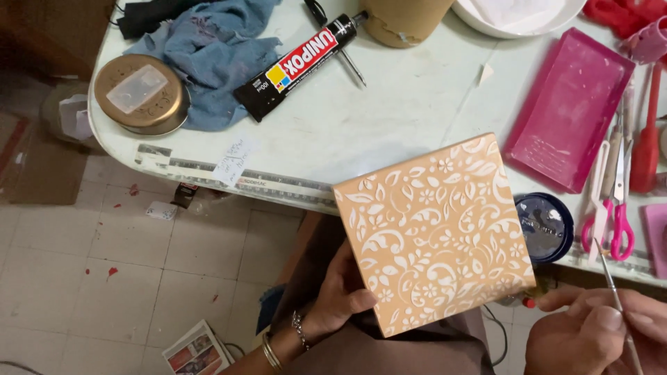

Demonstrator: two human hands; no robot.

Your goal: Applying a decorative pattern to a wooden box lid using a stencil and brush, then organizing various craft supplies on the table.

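Left hand (337, 295) closed on the lower left edge of a square tan tile (432, 232) with white flower and leaf pattern, thumb lying on the top face near the corner, bracelets on the wrist. Tile held tilted above the lap, its upper part over the edge of the pale table (389, 118). Right hand (590, 333) at the lower right, just beside the tile's lower right corner, fingers pinched narrow around a thin brush (615, 295) with a metal part, pointing up and left. Behind the tile's right side, on the table edge, a round dark tin (549, 226). Further right, scissors with pink handles (618, 208) and a pink tray (566, 111). Higher on the table, a black glue tube (295, 66), a blue cloth (208, 45) and a round golden lid (141, 94). Below the table, tiled floor (104, 278) with small red spots.
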